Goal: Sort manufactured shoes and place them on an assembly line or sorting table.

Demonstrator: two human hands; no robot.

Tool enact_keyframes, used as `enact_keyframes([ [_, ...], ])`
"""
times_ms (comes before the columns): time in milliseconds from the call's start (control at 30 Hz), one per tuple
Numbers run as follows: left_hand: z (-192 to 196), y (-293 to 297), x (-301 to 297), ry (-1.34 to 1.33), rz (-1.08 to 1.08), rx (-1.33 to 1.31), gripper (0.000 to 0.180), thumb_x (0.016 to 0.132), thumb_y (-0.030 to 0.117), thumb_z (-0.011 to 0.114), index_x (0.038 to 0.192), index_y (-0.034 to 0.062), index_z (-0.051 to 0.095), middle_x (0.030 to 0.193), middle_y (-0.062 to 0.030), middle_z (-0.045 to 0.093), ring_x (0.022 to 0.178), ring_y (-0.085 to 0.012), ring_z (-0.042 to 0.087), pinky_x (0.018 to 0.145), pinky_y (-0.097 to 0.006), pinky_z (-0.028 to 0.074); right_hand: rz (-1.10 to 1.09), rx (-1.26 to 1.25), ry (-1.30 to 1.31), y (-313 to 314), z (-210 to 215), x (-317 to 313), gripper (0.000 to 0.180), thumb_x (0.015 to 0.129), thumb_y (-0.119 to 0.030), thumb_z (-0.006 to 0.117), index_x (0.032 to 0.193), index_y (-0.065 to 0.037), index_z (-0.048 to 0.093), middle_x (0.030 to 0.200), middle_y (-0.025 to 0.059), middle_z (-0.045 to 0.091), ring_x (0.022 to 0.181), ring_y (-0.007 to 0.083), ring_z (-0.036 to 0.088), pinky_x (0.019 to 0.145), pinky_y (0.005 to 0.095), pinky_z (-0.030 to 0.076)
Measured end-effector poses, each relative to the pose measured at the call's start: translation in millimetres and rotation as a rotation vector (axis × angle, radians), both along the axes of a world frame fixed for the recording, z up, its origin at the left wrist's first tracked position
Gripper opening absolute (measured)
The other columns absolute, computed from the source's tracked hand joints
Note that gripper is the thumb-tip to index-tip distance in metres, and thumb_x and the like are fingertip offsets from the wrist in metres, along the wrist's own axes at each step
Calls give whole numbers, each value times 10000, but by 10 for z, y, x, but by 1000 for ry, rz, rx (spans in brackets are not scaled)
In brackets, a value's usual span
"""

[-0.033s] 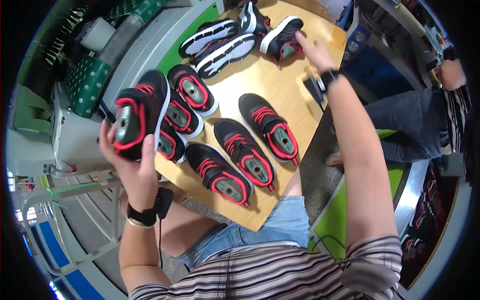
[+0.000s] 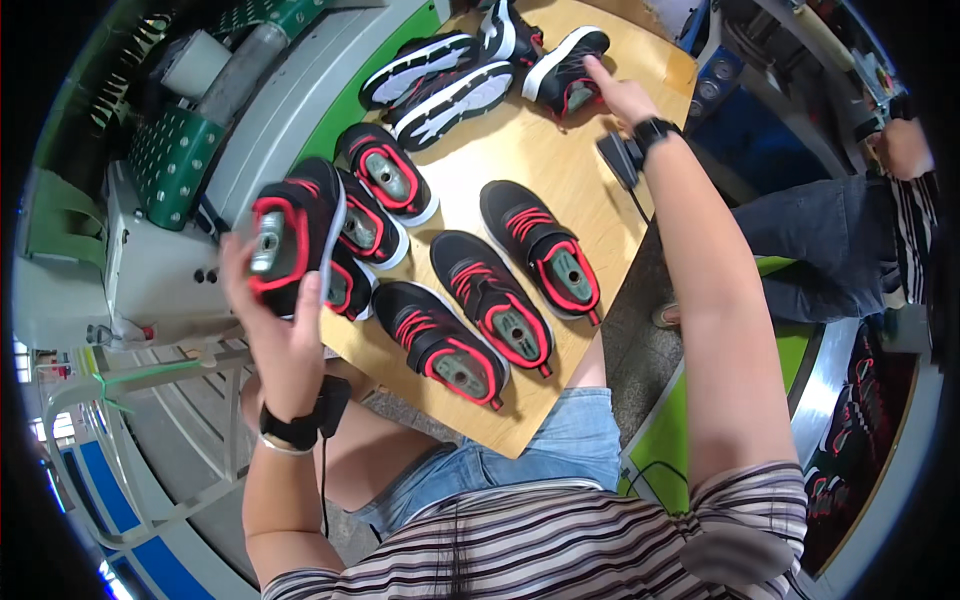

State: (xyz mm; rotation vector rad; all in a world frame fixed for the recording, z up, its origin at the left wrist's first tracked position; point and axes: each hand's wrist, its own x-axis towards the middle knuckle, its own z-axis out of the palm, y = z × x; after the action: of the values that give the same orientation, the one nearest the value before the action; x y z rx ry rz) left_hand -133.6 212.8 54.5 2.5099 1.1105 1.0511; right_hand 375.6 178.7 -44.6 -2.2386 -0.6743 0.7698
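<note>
My left hand (image 2: 278, 335) grips a black sneaker (image 2: 325, 200) with red lining and a white sole edge, at the left side of the wooden table (image 2: 470, 165). A grey-green form shows in its opening, and it partly covers another sneaker (image 2: 352, 285). At the far right, my right hand (image 2: 626, 98) has hold of a second black sneaker (image 2: 570, 78), tilted with its white sole toward the left; some of the fingers are hidden. Three like sneakers, among them the middle one (image 2: 465, 270), stand in a row at the near edge, toes pointing away.
Two sneakers lie on their sides with soles showing, such as the patterned sole (image 2: 455, 105), at the back. A green perforated machine part (image 2: 175, 175) stands at the left. Another person's leg (image 2: 800, 250) is at the right, beside a blue machine (image 2: 745, 140).
My left hand and its sneaker have moved a little to the right and nearer to me, closer to the other shoes. My right hand keeps its grip on the far sneaker.
</note>
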Motion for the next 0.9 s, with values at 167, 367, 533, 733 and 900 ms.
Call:
enact_keyframes([
  [167, -352, -160, -285, -382, 21, -720, 686, 1003, 131, 626, 1542, -39, 237, 1466, -201, 435, 1330, -247, 456, 1131, -367, 350, -452, 398, 114, 566, -383, -331, 1186, 638, -498, 936, 1398, 111, 259, 1233, 297, 558, 1024, 304, 662, 799, 400, 594],
  [367, -114, -99, -233, -420, -16, -613, 732, 990, 141, 634, 1572, -12, 218, 1579, -203, 288, 1429, -281, 364, 1167, -372, 310, -87, 584, -253, -400, 205, -596, 836, 687, -326, 916, 1281, 48, 461, 1115, 210, 660, 996, 265, 670, 913, 362, 540],
  [533, 24, -97, -238, -97, 75, -216, 770, 941, 164, 683, 1580, 45, 270, 1618, -243, 181, 1506, -351, 213, 1214, -440, 206, 194, 301, -322, -1466, 424, -1384, 832, 737, -301, 880, 1423, -38, 488, 1232, 235, 659, 1222, 354, 618, 1017, 405, 487],
  [733, 208, -482, 229, -64, -82, -42, 856, 885, 135, 710, 1591, 43, 234, 1652, -221, 56, 1533, -355, 104, 1224, -451, 162, 203, 466, -147, -1950, 143, -1729, 771, 792, -112, 828, 1457, -15, 451, 1321, 152, 595, 1243, 195, 561, 1072, 319, 428],
  [900, 306, -862, 610, -33, -337, -123, 876, 860, 142, 723, 1584, 31, 242, 1631, -264, 92, 1515, -394, 152, 1221, -476, 185, 42, 516, 36, -1929, 128, -1613, 739, 797, -100, 817, 1435, 35, 467, 1288, 125, 625, 1176, 169, 589, 1035, 299, 449],
])
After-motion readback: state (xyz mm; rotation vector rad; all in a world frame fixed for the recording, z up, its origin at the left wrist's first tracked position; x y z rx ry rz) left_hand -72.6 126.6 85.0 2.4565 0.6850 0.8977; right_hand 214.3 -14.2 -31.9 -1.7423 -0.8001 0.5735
